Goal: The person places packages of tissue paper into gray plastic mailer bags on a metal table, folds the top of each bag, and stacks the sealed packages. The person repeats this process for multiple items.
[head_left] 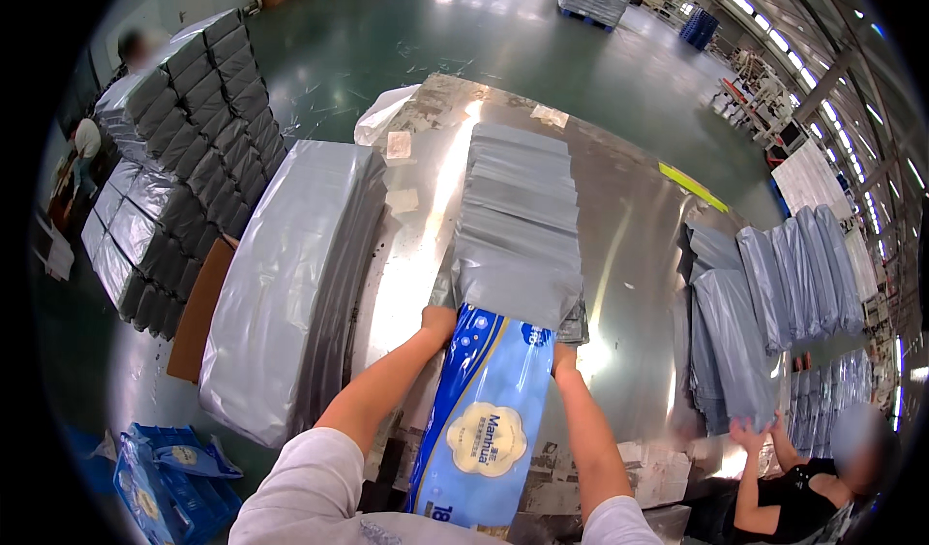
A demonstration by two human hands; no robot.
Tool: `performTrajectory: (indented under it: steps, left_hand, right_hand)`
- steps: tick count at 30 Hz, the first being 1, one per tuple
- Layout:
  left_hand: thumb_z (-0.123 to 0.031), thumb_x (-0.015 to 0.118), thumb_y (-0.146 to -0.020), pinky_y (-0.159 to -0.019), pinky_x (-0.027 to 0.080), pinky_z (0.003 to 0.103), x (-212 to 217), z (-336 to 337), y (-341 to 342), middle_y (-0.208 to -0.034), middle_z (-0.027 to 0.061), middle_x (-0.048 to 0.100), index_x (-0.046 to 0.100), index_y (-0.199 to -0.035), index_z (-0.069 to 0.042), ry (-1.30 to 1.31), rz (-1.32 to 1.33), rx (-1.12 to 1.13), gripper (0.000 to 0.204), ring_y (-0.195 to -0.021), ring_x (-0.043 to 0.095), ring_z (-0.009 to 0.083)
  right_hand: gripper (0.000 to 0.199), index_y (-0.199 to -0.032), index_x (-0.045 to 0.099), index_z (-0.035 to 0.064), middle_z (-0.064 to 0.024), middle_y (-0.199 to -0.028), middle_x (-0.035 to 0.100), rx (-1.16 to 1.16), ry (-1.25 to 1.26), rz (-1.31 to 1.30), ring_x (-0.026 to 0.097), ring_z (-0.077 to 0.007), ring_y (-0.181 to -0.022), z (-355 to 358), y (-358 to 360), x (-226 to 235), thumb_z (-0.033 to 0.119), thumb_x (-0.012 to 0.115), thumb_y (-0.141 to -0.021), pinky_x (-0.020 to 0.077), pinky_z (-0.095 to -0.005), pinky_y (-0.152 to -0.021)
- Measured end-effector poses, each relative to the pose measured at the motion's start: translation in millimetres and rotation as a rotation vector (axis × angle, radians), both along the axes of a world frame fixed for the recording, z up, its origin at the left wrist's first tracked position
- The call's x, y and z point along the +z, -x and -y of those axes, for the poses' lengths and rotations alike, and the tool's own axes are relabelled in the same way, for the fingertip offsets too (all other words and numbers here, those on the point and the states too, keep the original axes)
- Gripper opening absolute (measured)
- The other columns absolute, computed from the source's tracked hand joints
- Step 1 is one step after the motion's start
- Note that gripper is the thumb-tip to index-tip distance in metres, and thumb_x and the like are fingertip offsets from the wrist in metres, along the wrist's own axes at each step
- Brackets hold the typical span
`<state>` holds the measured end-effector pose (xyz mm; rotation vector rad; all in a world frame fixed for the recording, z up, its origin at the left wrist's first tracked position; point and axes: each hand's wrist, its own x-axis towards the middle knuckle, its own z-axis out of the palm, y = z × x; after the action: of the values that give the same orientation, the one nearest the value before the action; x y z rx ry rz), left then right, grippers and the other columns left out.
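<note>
A long blue plastic-wrapped pack (494,400), with a cream flower-shaped label, lies lengthwise in front of me. Its far end meets the open end of a grey plastic bag (518,279), the nearest of a row of overlapping grey bags (518,182) on the metal table. My left hand (440,324) is closed against the pack's left side, close to the bag's edge. On the opposite side my right hand (564,359) grips the pack, its fingers mostly hidden behind it. How far the pack reaches inside the bag cannot be seen.
A tall grey bag stack (290,284) stands left on the metal table (629,284). Beyond it rise strapped grey bales (194,158). A blue crate (179,487) holds blue packs at lower left. At right, a co-worker (774,487) touches grey bags (731,342).
</note>
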<state>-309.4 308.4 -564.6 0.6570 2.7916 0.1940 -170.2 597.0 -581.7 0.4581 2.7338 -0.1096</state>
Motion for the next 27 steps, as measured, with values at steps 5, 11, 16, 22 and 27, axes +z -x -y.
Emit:
performTrajectory:
  steps: [5,11,16,22,27]
  left_hand:
    - [-0.02,0.049,-0.077,-0.06,0.049,0.04,25,60,-93,-0.081,0.0113,0.067,0.069,-0.078,-0.012,0.098,0.143,-0.128,0.021,-0.076,0.065,0.0266]
    - [-0.023,0.053,-0.076,-0.064,0.049,0.045,65,162,-277,-0.079,0.0131,0.066,0.068,-0.081,-0.01,0.248,0.378,-0.423,0.021,-0.075,0.064,0.0314]
    - [-0.028,0.054,-0.075,-0.066,0.05,0.043,24,174,-296,-0.084,0.0125,0.066,0.068,-0.083,-0.011,0.22,0.438,-0.559,0.023,-0.08,0.064,0.0308]
    - [-0.031,0.057,-0.074,-0.07,0.049,0.042,30,166,-289,-0.089,0.0129,0.066,0.068,-0.087,-0.009,0.33,0.567,-0.69,0.027,-0.085,0.062,0.0331]
    - [-0.031,0.061,-0.07,-0.074,0.047,0.041,-49,188,-275,-0.093,0.0144,0.064,0.065,-0.095,-0.006,0.016,0.927,-0.391,0.036,-0.09,0.06,0.0263]
  right_hand:
    - [0.028,-0.083,0.066,0.0066,-0.0168,-0.091,0.064,0.137,0.079,0.104,0.062,-0.033,-0.084,56,-104,24,0.029,0.051,-0.077,0.0504,-0.0413,-0.067]
    - [0.023,-0.08,0.068,0.0107,-0.0141,-0.088,0.065,0.123,0.152,0.332,0.063,-0.0304,-0.082,159,-310,53,0.026,0.051,-0.076,0.0504,-0.0415,-0.066]
    - [0.025,-0.081,0.068,0.0102,-0.0149,-0.09,0.065,0.111,0.16,0.309,0.063,-0.0304,-0.083,163,-351,8,0.031,0.055,-0.074,0.0502,-0.0416,-0.068]
    - [0.036,-0.092,0.067,0.0062,-0.0187,-0.098,0.063,0.013,0.304,0.418,0.061,-0.0332,-0.091,168,-343,47,0.034,0.055,-0.073,0.0484,-0.0414,-0.077]
    - [0.035,-0.091,0.067,0.0059,-0.0155,-0.094,0.065,0.038,0.462,0.566,0.062,-0.0292,-0.085,159,-299,50,0.034,0.062,-0.07,0.0479,-0.0371,-0.076]
